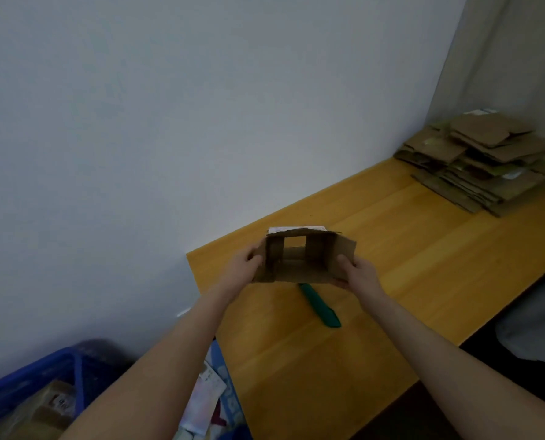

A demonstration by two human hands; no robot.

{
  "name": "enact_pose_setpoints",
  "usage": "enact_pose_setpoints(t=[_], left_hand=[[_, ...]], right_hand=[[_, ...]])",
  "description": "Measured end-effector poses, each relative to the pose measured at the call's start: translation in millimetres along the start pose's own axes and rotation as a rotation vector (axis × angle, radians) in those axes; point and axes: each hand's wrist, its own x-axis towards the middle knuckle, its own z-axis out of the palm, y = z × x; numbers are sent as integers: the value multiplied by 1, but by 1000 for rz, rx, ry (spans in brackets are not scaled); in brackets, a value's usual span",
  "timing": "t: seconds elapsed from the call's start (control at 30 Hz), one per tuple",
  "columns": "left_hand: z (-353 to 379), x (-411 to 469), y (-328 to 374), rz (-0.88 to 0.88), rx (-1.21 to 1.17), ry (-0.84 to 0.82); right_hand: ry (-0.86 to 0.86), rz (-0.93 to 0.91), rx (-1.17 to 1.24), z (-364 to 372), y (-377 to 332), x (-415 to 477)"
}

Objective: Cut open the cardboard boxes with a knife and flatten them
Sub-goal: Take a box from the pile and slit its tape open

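The person's bare forearms (156, 360) reach out to the cardboard box (303, 265), held just above the worktop (392, 249) with its open end facing the camera. The left hand (244, 265) grips its left wall and the right hand (358, 273) its right flap, fingers (344, 260) curled round the card. It looks cut through, so flattening seems the step: pushing opposite corners together should fold it along its creases. The green knife (320, 304) lies just below the box, so pressing down belongs clear of it. Bare worktop runs right of the box to the flattened stack (481, 160); left of the box the worktop ends.
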Motion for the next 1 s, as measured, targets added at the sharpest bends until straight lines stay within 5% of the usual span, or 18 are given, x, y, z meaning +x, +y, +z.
enact_pose_setpoints(t=[0.13,0.3,0.47,0.7,1.0], left_hand=[[-6,-1,8,86,-32,-27],[-12,6,12,217,14,-324],[-19,20,6,98,-64,-372],[-1,42,0,-216,-339,30],[17,43,6,-389,-503,154]], right_hand=[[-217,334,421,-29,-1,7],[-271,371,354,-32,-1,12],[-213,308,289,-22,-3,18],[-262,125,-5,-7,1,35],[-348,-320,-684,-14,-2,81]])
